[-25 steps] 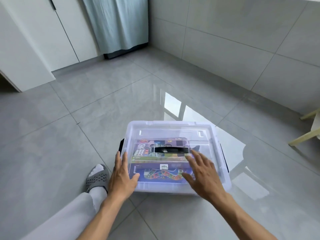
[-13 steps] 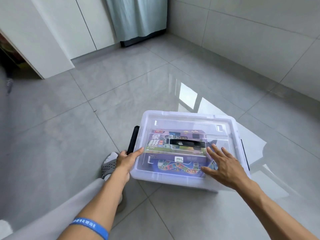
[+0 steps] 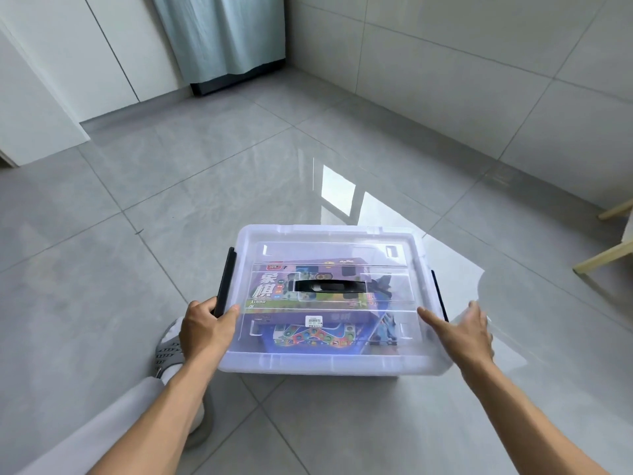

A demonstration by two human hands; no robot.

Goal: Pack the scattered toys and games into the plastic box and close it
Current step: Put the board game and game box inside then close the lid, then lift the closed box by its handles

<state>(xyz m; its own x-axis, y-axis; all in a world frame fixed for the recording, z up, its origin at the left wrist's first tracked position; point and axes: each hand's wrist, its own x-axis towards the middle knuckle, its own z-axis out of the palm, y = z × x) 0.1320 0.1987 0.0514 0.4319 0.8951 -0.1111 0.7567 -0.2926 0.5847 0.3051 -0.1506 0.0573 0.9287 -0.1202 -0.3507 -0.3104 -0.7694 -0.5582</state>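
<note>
A clear plastic box [image 3: 329, 365] sits on the grey tile floor with its transparent lid [image 3: 329, 238] on top. Through the lid I see a purple game box [image 3: 274, 293] and a colourful board [image 3: 308, 337]. A black handle [image 3: 329, 286] is set in the middle of the lid. My left hand [image 3: 205, 330] grips the black latch [image 3: 226, 279] on the box's left side. My right hand [image 3: 462, 334] lies spread over the right near corner, beside the right black latch [image 3: 438, 293].
My foot in a grey slipper [image 3: 168, 354] is just left of the box. A wooden furniture leg [image 3: 603, 258] stands at the right edge. White cabinets [image 3: 68, 63], a pale curtain [image 3: 222, 32] and a tiled wall [image 3: 479, 80] bound the floor.
Both hands have slid outward from the lid's top: the left has closed on the left latch, and the right has moved to the right corner.
</note>
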